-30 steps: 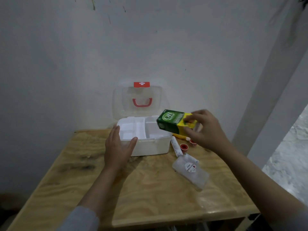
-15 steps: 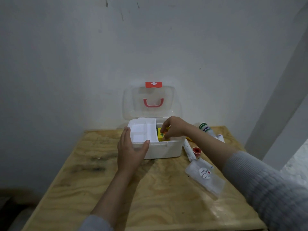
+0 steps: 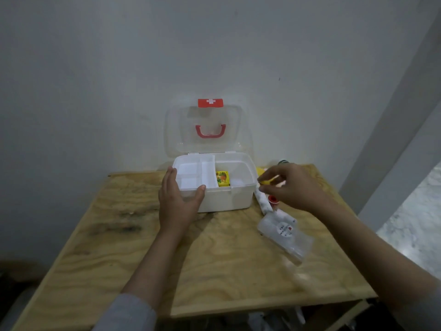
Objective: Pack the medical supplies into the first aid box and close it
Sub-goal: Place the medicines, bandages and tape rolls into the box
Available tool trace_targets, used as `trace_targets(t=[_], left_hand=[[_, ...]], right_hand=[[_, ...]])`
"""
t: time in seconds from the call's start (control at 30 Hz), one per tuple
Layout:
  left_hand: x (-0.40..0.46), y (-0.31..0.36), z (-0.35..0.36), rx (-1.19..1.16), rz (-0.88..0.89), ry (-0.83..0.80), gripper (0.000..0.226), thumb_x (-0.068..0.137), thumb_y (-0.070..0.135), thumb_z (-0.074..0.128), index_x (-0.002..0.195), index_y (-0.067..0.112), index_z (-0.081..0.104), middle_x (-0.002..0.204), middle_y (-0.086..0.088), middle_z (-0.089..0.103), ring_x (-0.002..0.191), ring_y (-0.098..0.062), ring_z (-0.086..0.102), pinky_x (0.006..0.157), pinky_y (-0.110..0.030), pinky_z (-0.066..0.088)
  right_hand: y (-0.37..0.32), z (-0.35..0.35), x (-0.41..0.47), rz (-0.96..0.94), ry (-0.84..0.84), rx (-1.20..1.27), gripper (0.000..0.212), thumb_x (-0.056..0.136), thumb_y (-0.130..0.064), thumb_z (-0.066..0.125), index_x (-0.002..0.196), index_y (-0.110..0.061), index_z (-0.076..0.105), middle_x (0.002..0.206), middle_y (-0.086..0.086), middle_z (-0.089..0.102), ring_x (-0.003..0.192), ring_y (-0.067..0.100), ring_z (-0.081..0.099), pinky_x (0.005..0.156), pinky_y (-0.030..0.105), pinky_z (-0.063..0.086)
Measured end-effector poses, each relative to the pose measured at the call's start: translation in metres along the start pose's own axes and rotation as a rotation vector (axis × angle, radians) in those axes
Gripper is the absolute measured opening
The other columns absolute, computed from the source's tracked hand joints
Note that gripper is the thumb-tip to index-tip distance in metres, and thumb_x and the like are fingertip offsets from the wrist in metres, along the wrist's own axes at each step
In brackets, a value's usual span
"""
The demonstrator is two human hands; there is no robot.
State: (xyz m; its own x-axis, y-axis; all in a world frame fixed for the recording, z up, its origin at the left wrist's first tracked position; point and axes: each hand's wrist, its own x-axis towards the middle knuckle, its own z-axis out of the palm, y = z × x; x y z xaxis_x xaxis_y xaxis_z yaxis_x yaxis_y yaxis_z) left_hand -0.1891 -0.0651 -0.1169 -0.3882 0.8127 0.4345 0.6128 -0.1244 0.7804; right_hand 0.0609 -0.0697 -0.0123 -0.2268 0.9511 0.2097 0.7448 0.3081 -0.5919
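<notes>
The white first aid box (image 3: 241, 199) stands open at the back of the wooden table, its clear lid (image 3: 183, 130) with a red handle leaning up against the wall. A yellow-green carton (image 3: 222, 179) lies inside, right of the white divider tray. My left hand (image 3: 177, 203) grips the box's front left corner. My right hand (image 3: 290, 186), just right of the box, pinches a thin yellow tube (image 3: 268, 180). Below it lie a white tube (image 3: 262, 203), a small red-capped item (image 3: 272, 199) and a clear plastic packet (image 3: 285, 231).
A green-capped bottle (image 3: 283, 161) pokes out behind my right hand. The table (image 3: 114, 235) has bare wood on its left half and front. A white wall stands close behind the box, and a pale post rises at the right.
The yellow-green carton went from my right hand into the box and was let go. My right hand then pulled out to the right and took a yellow tube. My left hand stayed.
</notes>
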Motion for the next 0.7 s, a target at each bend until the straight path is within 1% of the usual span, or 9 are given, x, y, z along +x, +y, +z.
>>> trace_targets(t=[0.03, 0.07, 0.13, 0.2, 0.27, 0.33, 0.47, 0.6, 0.7], left_hand=[[0.000, 0.000, 0.000, 0.002, 0.000, -0.001, 0.083, 0.079, 0.049, 0.066, 0.146, 0.020, 0.026, 0.156, 0.002, 0.025, 0.141, -0.021, 0.025, 0.109, -0.037, 0.030], [0.000, 0.000, 0.000, 0.000, -0.003, -0.003, 0.083, 0.079, 0.050, 0.066, 0.146, 0.020, 0.026, 0.156, 0.001, 0.025, 0.141, -0.021, 0.025, 0.109, -0.037, 0.030], [0.000, 0.000, 0.000, -0.003, -0.004, -0.007, 0.083, 0.079, 0.049, 0.066, 0.146, 0.019, 0.027, 0.156, 0.000, 0.025, 0.141, -0.021, 0.025, 0.110, -0.039, 0.030], [0.001, -0.001, 0.001, 0.002, -0.012, -0.007, 0.083, 0.079, 0.050, 0.066, 0.146, 0.019, 0.027, 0.156, 0.000, 0.025, 0.141, -0.023, 0.025, 0.110, -0.041, 0.031], [0.001, -0.001, 0.001, 0.004, -0.016, -0.009, 0.082, 0.079, 0.049, 0.066, 0.145, 0.018, 0.028, 0.156, -0.001, 0.025, 0.141, -0.024, 0.025, 0.111, -0.042, 0.030], [0.001, 0.000, 0.001, 0.009, -0.015, -0.011, 0.081, 0.080, 0.048, 0.067, 0.145, 0.017, 0.029, 0.157, -0.002, 0.025, 0.141, -0.024, 0.025, 0.112, -0.042, 0.028], [0.001, 0.002, 0.000, 0.022, -0.018, -0.012, 0.079, 0.080, 0.048, 0.066, 0.144, 0.017, 0.031, 0.156, -0.002, 0.026, 0.140, -0.025, 0.026, 0.111, -0.042, 0.029], [0.000, 0.004, 0.000, 0.037, -0.026, -0.013, 0.079, 0.080, 0.047, 0.066, 0.144, 0.016, 0.032, 0.156, -0.002, 0.026, 0.140, -0.026, 0.026, 0.110, -0.041, 0.029], [0.000, 0.004, -0.001, 0.038, -0.027, -0.019, 0.079, 0.080, 0.048, 0.066, 0.144, 0.016, 0.032, 0.156, -0.001, 0.026, 0.141, -0.025, 0.026, 0.110, -0.041, 0.029]], right_hand=[[0.010, -0.004, -0.022, 0.031, -0.008, -0.022, 0.015, 0.075, -0.024, 0.075, 0.090, -0.022, 0.073, 0.083, -0.012, 0.067, 0.075, 0.002, 0.064, 0.063, 0.006, 0.045], [0.021, -0.006, -0.043, 0.069, -0.008, -0.054, 0.018, 0.074, -0.028, 0.075, 0.091, -0.024, 0.072, 0.084, -0.015, 0.066, 0.077, 0.002, 0.062, 0.068, 0.013, 0.049], [0.041, -0.005, -0.078, 0.155, -0.003, -0.124, 0.026, 0.071, -0.037, 0.076, 0.095, -0.029, 0.069, 0.093, -0.015, 0.062, 0.085, 0.006, 0.061, 0.073, 0.027, 0.051], [0.058, 0.002, -0.102, 0.224, -0.013, -0.149, 0.034, 0.069, -0.044, 0.076, 0.099, -0.033, 0.065, 0.100, -0.013, 0.058, 0.091, 0.010, 0.060, 0.076, 0.032, 0.051], [0.070, 0.012, -0.115, 0.253, -0.003, -0.110, 0.040, 0.066, -0.047, 0.077, 0.101, -0.034, 0.064, 0.103, -0.011, 0.059, 0.092, 0.011, 0.060, 0.078, 0.032, 0.052], [0.078, 0.024, -0.122, 0.232, 0.039, -0.094, 0.043, 0.063, -0.048, 0.078, 0.101, -0.032, 0.066, 0.100, -0.009, 0.062, 0.088, 0.009, 0.060, 0.075, 0.029, 0.051], [0.083, 0.033, -0.125, 0.172, 0.172, -0.053, 0.033, 0.063, -0.038, 0.081, 0.092, -0.027, 0.071, 0.091, -0.004, 0.069, 0.078, 0.009, 0.061, 0.067, 0.021, 0.048], [0.083, 0.023, -0.128, 0.104, 0.261, 0.122, 0.029, 0.062, -0.029, 0.085, 0.089, -0.027, 0.073, 0.096, -0.008, 0.069, 0.090, 0.009, 0.065, 0.075, 0.033, 0.057], [0.072, 0.007, -0.123, 0.034, 0.316, 0.210, 0.033, 0.062, -0.032, 0.083, 0.092, -0.027, 0.072, 0.103, -0.007, 0.068, 0.101, 0.009, 0.063, 0.080, 0.033, 0.058]])
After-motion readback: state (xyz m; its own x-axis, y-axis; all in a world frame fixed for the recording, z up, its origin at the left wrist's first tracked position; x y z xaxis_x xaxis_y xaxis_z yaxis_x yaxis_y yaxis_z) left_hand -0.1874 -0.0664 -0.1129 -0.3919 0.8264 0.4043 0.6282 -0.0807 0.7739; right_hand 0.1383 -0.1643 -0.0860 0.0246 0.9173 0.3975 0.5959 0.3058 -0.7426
